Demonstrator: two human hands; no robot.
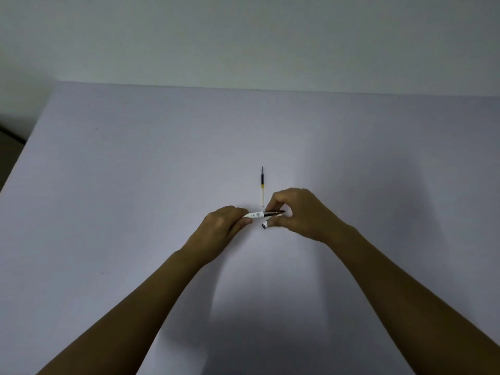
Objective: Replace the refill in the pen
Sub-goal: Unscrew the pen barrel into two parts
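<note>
A white pen barrel (254, 214) with small dark print lies level between my hands, just above the table. My left hand (221, 228) grips its left end. My right hand (295, 212) pinches the dark refill (274, 212) that sticks out of the barrel's right end. A small white part with a dark end (264, 225), likely the pen's cap or tip piece, is tucked under my right fingers. A loose refill (262, 186) lies on the table just beyond my hands, its point facing away from me.
The white table (135, 185) stretches wide on every side; its far edge meets a pale wall (243, 36). The table's left edge runs diagonally, with a dark floor area (8, 147) beyond it.
</note>
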